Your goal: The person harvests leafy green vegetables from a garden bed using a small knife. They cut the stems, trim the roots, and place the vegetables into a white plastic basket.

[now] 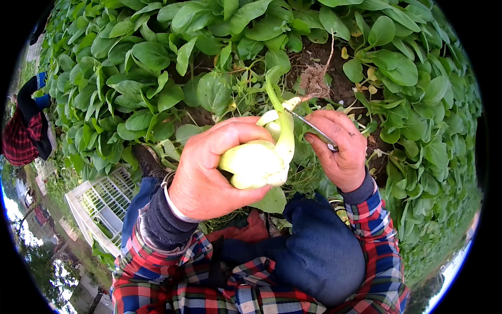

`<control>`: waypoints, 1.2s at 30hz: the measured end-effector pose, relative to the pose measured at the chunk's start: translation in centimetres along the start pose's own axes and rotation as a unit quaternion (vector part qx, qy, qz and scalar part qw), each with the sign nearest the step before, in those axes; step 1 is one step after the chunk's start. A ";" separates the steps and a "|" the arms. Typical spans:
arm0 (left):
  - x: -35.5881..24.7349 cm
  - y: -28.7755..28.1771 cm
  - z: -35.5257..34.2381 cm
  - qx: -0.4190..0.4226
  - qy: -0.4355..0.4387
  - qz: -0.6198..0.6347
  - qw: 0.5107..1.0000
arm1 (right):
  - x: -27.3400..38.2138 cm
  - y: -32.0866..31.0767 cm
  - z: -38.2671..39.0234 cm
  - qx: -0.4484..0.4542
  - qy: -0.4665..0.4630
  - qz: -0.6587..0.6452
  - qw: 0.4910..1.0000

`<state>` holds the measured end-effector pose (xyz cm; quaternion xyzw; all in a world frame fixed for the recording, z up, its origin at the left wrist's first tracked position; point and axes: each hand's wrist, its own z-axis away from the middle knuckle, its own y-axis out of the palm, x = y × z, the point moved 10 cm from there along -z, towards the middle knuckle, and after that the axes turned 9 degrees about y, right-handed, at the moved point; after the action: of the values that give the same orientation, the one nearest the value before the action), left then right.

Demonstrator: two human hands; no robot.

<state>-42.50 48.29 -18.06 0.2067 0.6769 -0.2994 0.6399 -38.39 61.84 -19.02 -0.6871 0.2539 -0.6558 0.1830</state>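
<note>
My left hand [206, 170] is closed around a head of bok choy [256, 163], its pale green stalk base facing up toward me. One stalk bends away from the base toward the far side. The thin root [314, 83], with fine brown root hairs and soil, points away to the far right. In my right hand [337, 149] is a small knife [314, 128], gripped between thumb and fingers. Its blade tip lies at the neck where the root meets the stalks. Most of the knife's handle is hidden in my palm.
Dense rows of leafy bok choy [151, 55] grow ahead and along the right [418, 131]. Bare soil [342, 78] shows between plants. A white plastic crate [104, 201] stands at my left. Another person in a red checked garment [23, 133] is at the far left.
</note>
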 end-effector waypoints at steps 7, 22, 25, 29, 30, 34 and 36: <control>1.4 0.9 0.2 0.015 -0.074 0.043 0.996 | -0.7 0.9 -0.1 0.044 -0.003 0.019 0.999; 4.5 5.1 0.4 0.112 -0.169 0.179 0.963 | -3.4 2.9 -0.4 0.170 0.181 -0.407 0.879; 5.1 5.7 0.7 0.139 -0.186 0.162 0.959 | -1.6 3.3 -1.0 0.185 0.078 -0.348 0.916; 6.7 4.9 1.3 0.143 -0.228 0.100 0.958 | -4.1 3.8 -0.6 0.194 0.103 -0.291 0.931; 6.7 4.9 1.2 0.147 -0.218 0.098 0.960 | -7.7 3.7 0.0 0.140 0.272 -0.339 0.890; 7.3 3.9 -1.9 0.148 -0.146 -0.072 0.975 | -17.1 2.9 0.6 0.039 0.359 -0.119 0.925; 8.8 4.6 -4.4 0.195 -0.165 -0.204 0.945 | -18.7 3.7 -0.1 0.043 0.351 -0.055 0.934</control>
<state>-43.56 53.72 -27.46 0.1326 0.5176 -0.5798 0.6151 -39.07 69.87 -36.27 -0.4178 0.2352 -0.8743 0.0752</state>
